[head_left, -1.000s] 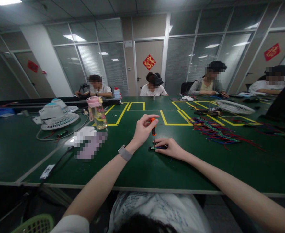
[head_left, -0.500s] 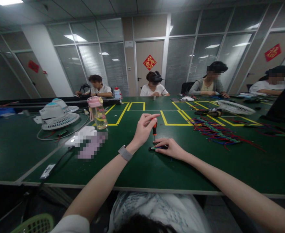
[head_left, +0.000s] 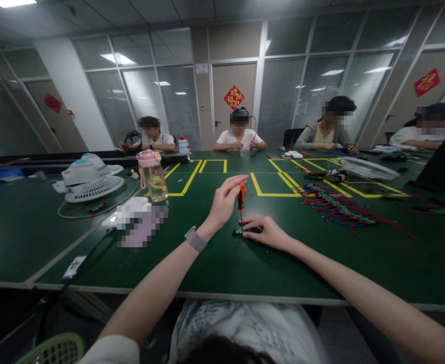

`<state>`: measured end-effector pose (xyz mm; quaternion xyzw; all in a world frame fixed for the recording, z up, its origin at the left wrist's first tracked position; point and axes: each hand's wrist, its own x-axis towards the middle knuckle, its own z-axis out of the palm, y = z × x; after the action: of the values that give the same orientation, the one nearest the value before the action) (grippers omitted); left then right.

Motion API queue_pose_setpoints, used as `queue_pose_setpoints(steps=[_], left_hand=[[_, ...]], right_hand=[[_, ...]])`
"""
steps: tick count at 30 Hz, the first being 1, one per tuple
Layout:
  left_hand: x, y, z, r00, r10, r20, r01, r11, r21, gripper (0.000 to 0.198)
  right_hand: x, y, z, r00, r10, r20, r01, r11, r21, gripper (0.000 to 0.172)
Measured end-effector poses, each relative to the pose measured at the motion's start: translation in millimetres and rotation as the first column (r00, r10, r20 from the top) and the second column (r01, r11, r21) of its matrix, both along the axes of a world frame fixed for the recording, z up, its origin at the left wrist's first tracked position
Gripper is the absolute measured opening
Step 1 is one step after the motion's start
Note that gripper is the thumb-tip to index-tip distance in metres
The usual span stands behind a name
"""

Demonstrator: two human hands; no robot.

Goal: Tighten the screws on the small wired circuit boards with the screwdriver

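Observation:
My left hand, with a grey band at the wrist, is at the orange and black handle of a screwdriver. Its fingers lie fairly straight along the handle's far side and top. The screwdriver stands upright, its shaft running down to a small black part with a green circuit board. My right hand rests on the table and holds that part down with its fingertips. Where the tip meets the board is too small to make out.
A pink-lidded bottle and white fan parts stand left on the green table. Wired circuit boards lie in a row to the right, near a fan grille. Several people sit across the table.
The fingers of my left hand have straightened and shifted on the handle, so more orange shows. My right hand and the part stay put. The person opposite has raised their head.

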<state>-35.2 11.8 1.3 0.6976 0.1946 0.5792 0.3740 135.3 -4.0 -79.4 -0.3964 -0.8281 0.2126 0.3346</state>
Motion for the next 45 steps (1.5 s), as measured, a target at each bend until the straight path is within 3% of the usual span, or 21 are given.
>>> queue_pose_setpoints(steps=[2, 4, 10, 15, 17, 22, 24, 29, 36, 42, 45], left_hand=[[1.4, -0.3, -0.3, 0.995, -0.077, 0.056, 0.082, 0.993, -0.082, 0.031], [1.7, -0.6, -0.6, 0.995, -0.067, 0.072, 0.074, 0.991, -0.11, 0.032], [-1.7, -0.2, -0.1, 0.986, 0.157, -0.054, -0.155, 0.987, 0.048, 0.022], [-0.2, -0.2, -0.2, 1.0, -0.028, 0.006, 0.028, 0.999, -0.04, 0.029], [0.8, -0.5, -0.9, 0.998, -0.05, 0.023, 0.052, 0.996, -0.071, 0.029], [-0.2, -0.6, -1.8, 0.985, 0.158, -0.068, -0.155, 0.987, 0.048, 0.025], [-0.9, 0.0, -1.5, 0.981, 0.183, -0.066, -0.177, 0.98, 0.089, 0.023], [0.1, 1.0, -1.9, 1.0, 0.017, -0.012, -0.017, 0.999, -0.027, 0.029], [-0.7, -1.3, -1.9, 0.984, 0.163, -0.072, -0.158, 0.985, 0.073, 0.023], [0.3, -0.6, -0.7, 1.0, -0.01, 0.005, 0.011, 0.999, -0.044, 0.029], [0.6, -1.0, -1.8, 0.999, 0.048, -0.012, -0.048, 0.998, -0.031, 0.026]], right_hand=[[0.3, 0.3, -0.3, 1.0, 0.002, -0.001, -0.002, 1.0, 0.0, 0.022], [0.4, 0.3, -0.3, 1.0, 0.007, 0.001, -0.007, 1.0, 0.002, 0.022], [-0.1, -0.8, 0.8, 1.0, -0.002, -0.004, 0.002, 1.0, 0.001, 0.021], [-0.1, -1.0, 1.3, 1.0, -0.003, 0.011, 0.003, 1.0, 0.004, 0.021], [-0.2, -1.0, 1.5, 1.0, -0.004, 0.023, 0.004, 1.0, 0.006, 0.022], [-0.5, -0.8, 1.4, 1.0, -0.004, 0.017, 0.004, 1.0, 0.009, 0.022], [-0.4, -0.5, 0.8, 1.0, -0.004, 0.01, 0.004, 1.0, 0.011, 0.022], [-0.2, 0.6, -0.8, 1.0, -0.001, 0.012, 0.001, 1.0, 0.006, 0.022], [-0.2, -0.1, 0.5, 1.0, -0.003, 0.01, 0.003, 1.0, 0.013, 0.021], [-0.9, -1.4, 2.1, 1.0, -0.007, 0.014, 0.007, 1.0, 0.004, 0.022], [-1.0, -1.2, 1.9, 1.0, -0.01, 0.009, 0.01, 1.0, -0.002, 0.022]])
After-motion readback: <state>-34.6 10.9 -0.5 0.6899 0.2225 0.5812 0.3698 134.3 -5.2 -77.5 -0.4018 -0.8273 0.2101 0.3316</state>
